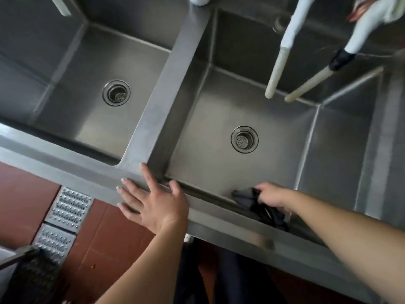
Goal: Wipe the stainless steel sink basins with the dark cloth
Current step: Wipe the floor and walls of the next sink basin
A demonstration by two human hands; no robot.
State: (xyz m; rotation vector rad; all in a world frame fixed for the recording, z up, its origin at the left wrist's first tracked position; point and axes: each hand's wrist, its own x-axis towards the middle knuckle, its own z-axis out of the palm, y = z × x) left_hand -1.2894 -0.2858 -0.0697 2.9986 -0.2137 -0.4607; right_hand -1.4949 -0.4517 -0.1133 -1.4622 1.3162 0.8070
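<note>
Right hand wiping the near wall of the right basin with the dark cloth.

The right hand (270, 195) grips the bunched dark cloth (259, 208) against the near wall of the right basin (219, 106), close to its front rim. The cloth's long axis runs along that wall, one end pointing toward the basin's near-left corner, the other trailing toward the forearm. The left hand (151, 201) rests flat, fingers spread, on the sink's front rim (72, 170) where the divider (173, 77) meets it. Two hoses (282, 60) hang over the right basin's far side. The left basin (76, 69) lies beyond the divider.
</note>
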